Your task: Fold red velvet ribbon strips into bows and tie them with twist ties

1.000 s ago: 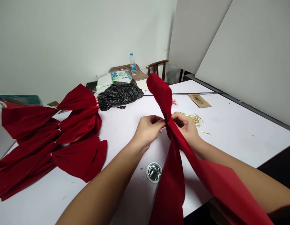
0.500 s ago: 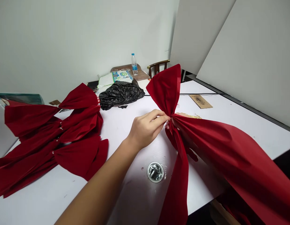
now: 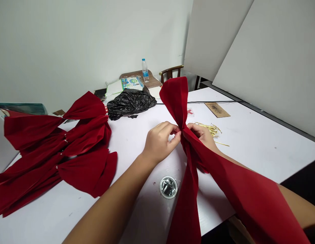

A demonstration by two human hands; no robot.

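A large red fabric bow [image 3: 176, 98] is raised over the table, one loop upright and its long tails hanging toward me. My left hand [image 3: 162, 140] pinches the gathered middle of the bow from the left, thumb and fingertips together. On the other side, my right hand [image 3: 203, 135] grips the same knot; its fingertips are partly hidden behind the cloth. Just beyond the right hand lies a bundle of gold twist ties [image 3: 212, 129]. Several finished-looking red bows [image 3: 83, 145] lie overlapped at the left, small pale fastenings at their centres.
On the white table [image 3: 259, 135] are a round cable-hole cover [image 3: 168, 187], a crumpled black plastic bag [image 3: 132, 101] and a cardboard piece [image 3: 217, 109]. A water bottle [image 3: 145, 72] stands at the back. A dark cable [image 3: 210, 101] crosses behind.
The bow has turned, so its upright loop looks narrower and has shifted left. My right hand and forearm, mostly hidden before, now show, along with the gold ties.
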